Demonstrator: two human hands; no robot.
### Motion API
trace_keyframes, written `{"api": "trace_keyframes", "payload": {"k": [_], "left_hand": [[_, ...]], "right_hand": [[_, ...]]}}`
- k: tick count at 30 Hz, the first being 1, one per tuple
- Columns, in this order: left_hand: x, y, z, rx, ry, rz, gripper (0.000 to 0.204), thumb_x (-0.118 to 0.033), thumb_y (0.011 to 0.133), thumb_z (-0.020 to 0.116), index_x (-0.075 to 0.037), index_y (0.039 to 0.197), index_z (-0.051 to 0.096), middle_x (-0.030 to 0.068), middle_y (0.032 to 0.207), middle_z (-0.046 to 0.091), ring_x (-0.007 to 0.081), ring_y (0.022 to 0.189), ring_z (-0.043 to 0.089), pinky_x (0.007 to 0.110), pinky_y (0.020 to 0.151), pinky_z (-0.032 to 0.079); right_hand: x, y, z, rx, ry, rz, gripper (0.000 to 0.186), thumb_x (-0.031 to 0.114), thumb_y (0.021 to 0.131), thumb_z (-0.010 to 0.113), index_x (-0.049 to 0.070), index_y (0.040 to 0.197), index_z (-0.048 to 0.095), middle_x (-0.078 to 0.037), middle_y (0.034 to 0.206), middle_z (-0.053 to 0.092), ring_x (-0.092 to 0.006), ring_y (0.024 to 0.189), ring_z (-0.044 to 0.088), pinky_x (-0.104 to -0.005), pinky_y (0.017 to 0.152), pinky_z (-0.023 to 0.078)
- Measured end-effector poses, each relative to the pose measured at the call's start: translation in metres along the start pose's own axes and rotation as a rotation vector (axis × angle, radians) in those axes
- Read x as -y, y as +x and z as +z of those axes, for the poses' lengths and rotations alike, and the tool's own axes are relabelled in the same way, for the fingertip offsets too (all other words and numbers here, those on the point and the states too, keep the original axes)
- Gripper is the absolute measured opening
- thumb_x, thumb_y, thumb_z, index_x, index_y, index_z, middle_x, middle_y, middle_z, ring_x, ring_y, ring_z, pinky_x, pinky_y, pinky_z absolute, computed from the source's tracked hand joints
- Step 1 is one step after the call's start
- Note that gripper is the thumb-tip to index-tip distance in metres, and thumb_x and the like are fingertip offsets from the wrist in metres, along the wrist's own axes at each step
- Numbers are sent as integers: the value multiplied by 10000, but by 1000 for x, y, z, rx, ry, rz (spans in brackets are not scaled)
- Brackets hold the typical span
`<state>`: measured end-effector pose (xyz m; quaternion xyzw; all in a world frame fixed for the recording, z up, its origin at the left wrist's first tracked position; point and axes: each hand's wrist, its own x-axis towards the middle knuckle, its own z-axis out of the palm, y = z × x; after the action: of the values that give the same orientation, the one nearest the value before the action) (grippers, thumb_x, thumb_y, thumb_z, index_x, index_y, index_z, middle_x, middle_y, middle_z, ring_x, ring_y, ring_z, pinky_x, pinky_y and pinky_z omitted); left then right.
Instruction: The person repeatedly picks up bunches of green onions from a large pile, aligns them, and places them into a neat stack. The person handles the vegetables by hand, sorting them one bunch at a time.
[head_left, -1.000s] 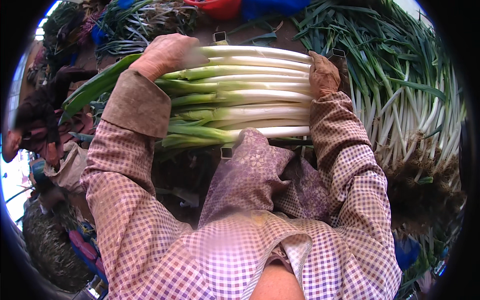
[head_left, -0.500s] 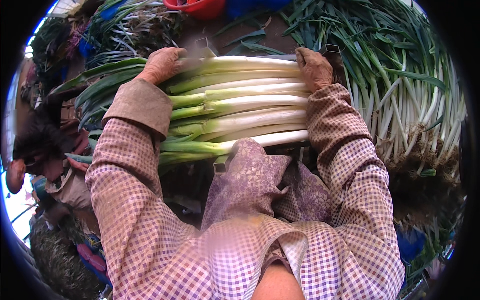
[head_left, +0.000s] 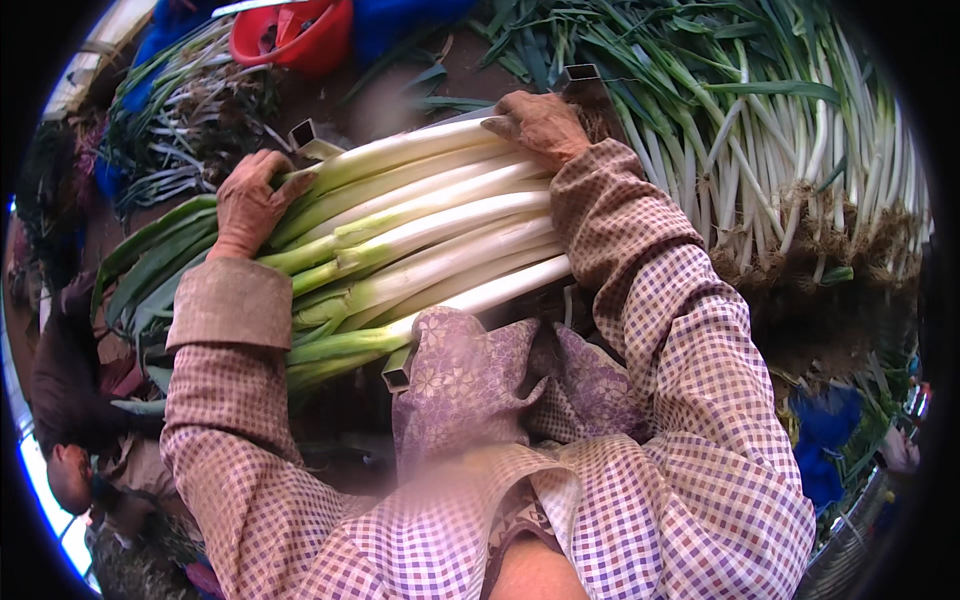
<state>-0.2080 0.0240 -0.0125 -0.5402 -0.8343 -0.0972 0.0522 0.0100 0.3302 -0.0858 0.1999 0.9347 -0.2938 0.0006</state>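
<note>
A row of thick leeks (head_left: pixel 450 220) with peeled white shafts lies side by side in front of me, roots end to the right and green leaves (head_left: pixel 165 260) hanging to the left. My left hand (head_left: pixel 250 195) is curled at the far edge of the row, its thumb along the outermost leek where white turns pale green. At the far right end, my right hand (head_left: pixel 540 125) wraps over the white ends, with its fingertips partly hidden. Square metal tube ends (head_left: pixel 398 372) stick out from the frame around the leeks.
Unpeeled leeks with dirty roots (head_left: pixel 800 220) are heaped at the right. Smaller green stalks (head_left: pixel 190 130) lie at the far left, near a red basin (head_left: pixel 300 40). Another person's dark sleeve (head_left: pixel 70 365) shows at the left edge. Blue plastic (head_left: pixel 825 425) lies at lower right.
The view has shifted, so the row now looks tilted, its right end farther away. My left hand's thumb and fingers show more clearly; both hands stay at the far edge.
</note>
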Motion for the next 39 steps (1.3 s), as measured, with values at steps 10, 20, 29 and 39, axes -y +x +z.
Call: {"api": "trace_keyframes", "payload": {"k": [10, 20, 29, 39], "left_hand": [[30, 8, -10, 553, 190, -325, 706, -649, 913, 296, -52, 902, 673, 176, 904, 666, 329, 886, 635, 419, 789, 499], [148, -108, -28, 305, 318, -725, 628, -612, 911, 325, -125, 1141, 647, 157, 1103, 651, 318, 1048, 608, 462, 916, 418], [97, -37, -71, 237, 658, -272, 205, -308, 934, 477, -142, 944, 598, 133, 845, 666, 331, 765, 651, 450, 595, 495], [-110, -15, 32, 292, 74, 165, 463, -327, 873, 572, -74, 1259, 531, 157, 1349, 468, 350, 1245, 420, 428, 1048, 322]], "right_hand": [[-20, 12, 18, -87, -202, 100, 484, 514, 968, 250, 174, 1098, 569, -193, 1011, 639, -426, 961, 577, -493, 831, 447], [-30, 20, 31, -101, -308, -40, 400, 441, 964, 329, 198, 1190, 552, -107, 1082, 641, -344, 959, 603, -467, 814, 468], [-32, 22, 36, -69, -48, 132, 368, 373, 965, 356, 127, 1038, 620, -122, 999, 648, -313, 930, 620, -444, 802, 486], [-9, 15, 4, 55, 83, 33, 476, 481, 966, 361, 128, 1209, 569, -119, 1194, 603, -330, 1130, 538, -433, 1005, 365]]}}
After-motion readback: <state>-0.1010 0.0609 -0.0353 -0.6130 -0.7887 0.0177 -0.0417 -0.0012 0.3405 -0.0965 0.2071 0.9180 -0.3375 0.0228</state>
